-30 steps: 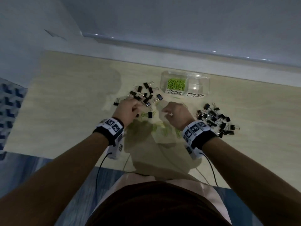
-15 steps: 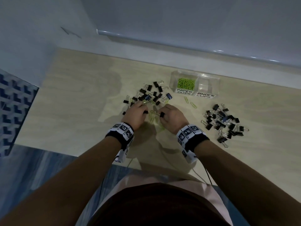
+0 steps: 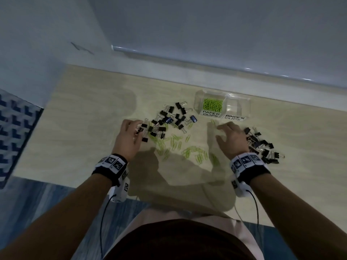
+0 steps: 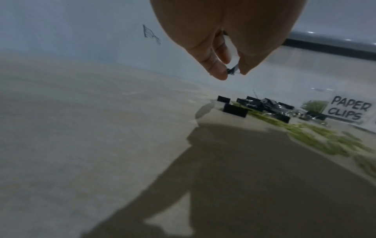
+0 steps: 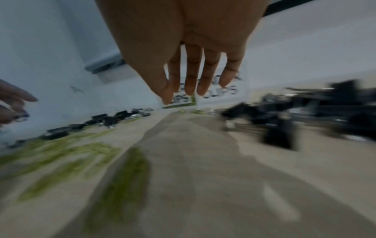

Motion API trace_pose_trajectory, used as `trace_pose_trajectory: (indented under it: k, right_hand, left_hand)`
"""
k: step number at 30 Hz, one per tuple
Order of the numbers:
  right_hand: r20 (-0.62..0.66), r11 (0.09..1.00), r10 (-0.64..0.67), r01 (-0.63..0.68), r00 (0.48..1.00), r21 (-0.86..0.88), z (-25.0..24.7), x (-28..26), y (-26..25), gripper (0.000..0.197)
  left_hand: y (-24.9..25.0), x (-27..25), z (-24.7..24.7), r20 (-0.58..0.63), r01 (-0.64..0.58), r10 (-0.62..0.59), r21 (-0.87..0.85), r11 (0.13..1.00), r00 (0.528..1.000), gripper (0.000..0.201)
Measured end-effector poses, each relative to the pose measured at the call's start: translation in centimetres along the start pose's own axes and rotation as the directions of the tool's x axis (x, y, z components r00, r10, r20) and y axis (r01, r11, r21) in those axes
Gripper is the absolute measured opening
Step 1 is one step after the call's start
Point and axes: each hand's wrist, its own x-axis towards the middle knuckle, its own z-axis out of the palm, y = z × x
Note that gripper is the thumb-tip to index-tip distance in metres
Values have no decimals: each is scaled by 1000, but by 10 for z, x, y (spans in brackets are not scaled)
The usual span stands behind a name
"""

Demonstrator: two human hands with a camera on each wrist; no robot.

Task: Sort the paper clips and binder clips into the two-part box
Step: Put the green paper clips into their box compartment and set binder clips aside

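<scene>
Dim light; pale wooden table against a grey wall.

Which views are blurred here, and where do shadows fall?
Head view: dim but sharp, the person's shadow darkening the table near its front edge. Left wrist view: mild blur, long shadow below the left hand. Right wrist view: heavy motion blur smearing the binder clips and paper clips.

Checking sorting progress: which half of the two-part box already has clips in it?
The left half, labelled PAPER CLIPS: it holds a heap of green paper clips. The right half, labelled BINDER CLIPS, shows nothing inside.
</scene>
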Motion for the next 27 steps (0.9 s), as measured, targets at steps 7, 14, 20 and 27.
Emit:
trace_pose_trajectory:
  k: [7,14,20,27]
  right_hand:
    - [186,993,-108,96,977,69,29,41,-90,24]
    - [256,993,-115,111,960,31,52,49,-105,34]
    - [126,975,-157,133,980,178,39,26,-81,25]
    - [-47,984,111,-103,993,143,14,-2,-3,18]
  left_hand:
    - [7,15,16,96,-101,82,208,973,992,35]
    - [45,41,52,305,-84,-17,315,946,952,39]
    - [57,34,49,212,-72,34,172,982,977,28]
    - [14,25,4,6,55,-56,101,993,998,15]
